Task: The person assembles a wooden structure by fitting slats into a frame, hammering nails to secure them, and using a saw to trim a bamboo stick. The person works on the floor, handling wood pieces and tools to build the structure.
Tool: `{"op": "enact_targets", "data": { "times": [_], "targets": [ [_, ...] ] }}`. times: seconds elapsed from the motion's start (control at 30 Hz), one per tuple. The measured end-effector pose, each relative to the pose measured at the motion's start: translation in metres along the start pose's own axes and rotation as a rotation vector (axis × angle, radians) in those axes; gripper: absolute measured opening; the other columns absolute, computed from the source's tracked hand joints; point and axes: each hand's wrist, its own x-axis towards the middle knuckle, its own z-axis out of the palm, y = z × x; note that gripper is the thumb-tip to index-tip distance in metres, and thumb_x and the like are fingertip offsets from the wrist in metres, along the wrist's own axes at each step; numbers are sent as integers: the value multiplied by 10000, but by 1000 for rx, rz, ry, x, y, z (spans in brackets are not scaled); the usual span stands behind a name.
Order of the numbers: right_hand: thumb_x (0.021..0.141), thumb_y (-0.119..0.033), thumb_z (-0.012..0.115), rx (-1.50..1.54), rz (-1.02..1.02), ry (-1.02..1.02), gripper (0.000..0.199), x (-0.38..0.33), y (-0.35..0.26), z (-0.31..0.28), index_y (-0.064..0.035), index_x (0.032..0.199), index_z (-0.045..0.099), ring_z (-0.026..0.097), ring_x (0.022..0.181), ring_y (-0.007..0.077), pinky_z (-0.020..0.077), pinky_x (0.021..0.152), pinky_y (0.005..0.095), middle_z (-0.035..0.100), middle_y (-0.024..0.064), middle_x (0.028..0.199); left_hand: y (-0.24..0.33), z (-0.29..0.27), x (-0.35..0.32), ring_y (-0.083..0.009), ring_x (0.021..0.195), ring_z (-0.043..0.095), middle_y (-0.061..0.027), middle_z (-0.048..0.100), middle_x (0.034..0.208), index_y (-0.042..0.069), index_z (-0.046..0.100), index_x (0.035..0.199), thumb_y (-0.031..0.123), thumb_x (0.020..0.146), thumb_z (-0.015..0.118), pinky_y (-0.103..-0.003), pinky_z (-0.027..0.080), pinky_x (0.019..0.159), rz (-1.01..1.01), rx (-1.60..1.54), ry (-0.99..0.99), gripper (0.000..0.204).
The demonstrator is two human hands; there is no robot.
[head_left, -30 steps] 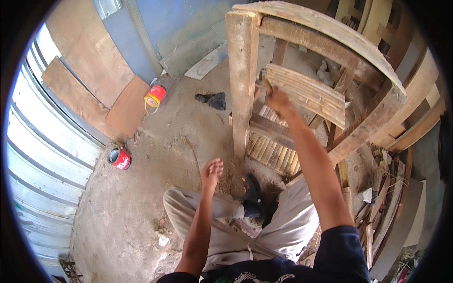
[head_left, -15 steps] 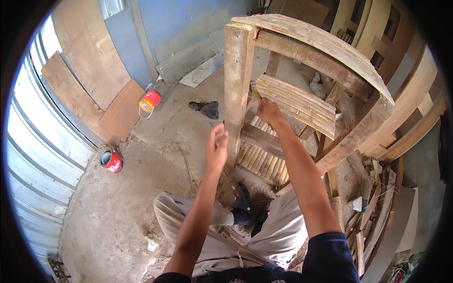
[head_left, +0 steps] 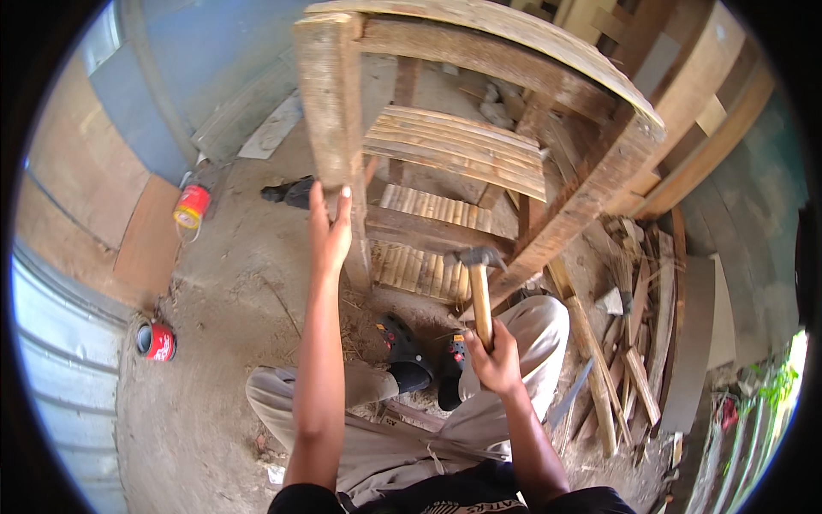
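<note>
My right hand [head_left: 497, 360] is closed around the wooden handle of a hammer [head_left: 480, 300], held above my right knee with its metal head uppermost. My left hand [head_left: 330, 236] grips the lower part of the upright wooden post [head_left: 330, 103], thumb on the near face. This post belongs to a timber frame that stands in front of me, with a top rail [head_left: 488, 64] and a sloping side beam [head_left: 582, 206]. Inside the frame sits a slanted panel of bamboo slats [head_left: 454, 150]. More bamboo slats [head_left: 419, 270] show lower down, behind a cross rail [head_left: 428, 227].
Two red cans stand at the left, an upper one [head_left: 192, 206] and a lower one [head_left: 157, 342]. A dark cloth [head_left: 288, 192] lies behind the post. At right are scrap wood pieces [head_left: 638, 343] and a blade [head_left: 569, 396]. Corrugated metal [head_left: 64, 385] lines the left side.
My right hand has drawn the hammer back from the bamboo panel toward my right knee. My left hand, free before, has come onto the post. The whole view has shifted to the right.
</note>
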Motion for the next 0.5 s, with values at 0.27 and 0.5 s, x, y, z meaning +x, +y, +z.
{"op": "enact_targets", "data": {
  "times": [0.27,0.5],
  "targets": [
    [928,-137,643,360,-34,278,198,-41,30,16,-15,985,497,515,532,66,412,489,262,539,18,632,8,54,-71,-306,1345,405,-159,438,1423,39,470,1333,143,934,585,-458,301,1130,477,64,-113,428],
    [908,-171,671,-114,68,147,240,-35,40,20,-6,1053,573,665,680,201,502,623,341,645,169,747,-14,156,43,-376,1366,365,-211,434,1409,7,514,1259,214,967,525,-538,293,1111,703,538,-302,358]
  ]
}}
